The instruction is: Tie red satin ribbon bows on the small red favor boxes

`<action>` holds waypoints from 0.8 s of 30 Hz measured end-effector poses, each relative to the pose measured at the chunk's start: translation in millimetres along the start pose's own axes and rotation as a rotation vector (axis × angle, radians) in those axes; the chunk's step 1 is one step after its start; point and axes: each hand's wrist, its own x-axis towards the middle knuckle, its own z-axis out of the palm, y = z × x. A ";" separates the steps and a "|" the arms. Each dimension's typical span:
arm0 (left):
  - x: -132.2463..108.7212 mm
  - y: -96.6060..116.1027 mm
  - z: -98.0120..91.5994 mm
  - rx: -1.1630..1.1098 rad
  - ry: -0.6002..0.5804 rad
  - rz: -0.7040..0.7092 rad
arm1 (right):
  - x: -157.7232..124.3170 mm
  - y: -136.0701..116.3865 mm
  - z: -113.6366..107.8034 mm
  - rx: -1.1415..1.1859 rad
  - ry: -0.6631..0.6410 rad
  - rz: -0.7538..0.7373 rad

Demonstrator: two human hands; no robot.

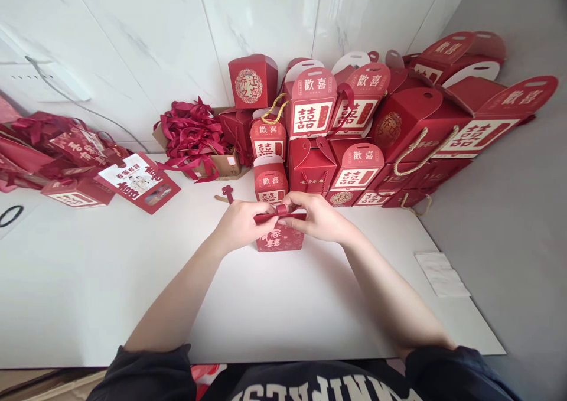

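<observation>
A small red gift box (280, 241) with pale printed characters stands upright on the white table in front of me. Across its top lies a dark red ribbon (282, 210) with a loop in the middle. My left hand (243, 222) pinches the ribbon from the left side, fingers closed near the loop. From the right, my right hand (319, 217) has its thumb and fingers closed on the ribbon as well. Both hands touch the top of the box and hide part of it.
Stacked red gift boxes (312, 103) stand along the wall behind and to the right. A cardboard box (228, 166) overflows with red ribbons (190, 130). More red packages (80, 191) lie at left. White tissue (442, 274) rests near the table's right edge.
</observation>
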 end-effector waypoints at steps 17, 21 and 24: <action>-0.1 0.5 0.7 0.058 0.033 0.021 | -1.0 -2.8 -0.6 -0.017 0.007 -0.008; 0.6 0.1 1.2 0.046 0.031 0.027 | -0.9 -2.8 -0.1 -0.009 0.006 -0.001; 1.0 0.6 1.2 0.037 0.020 0.018 | -1.0 -2.8 -0.7 -0.004 -0.004 0.008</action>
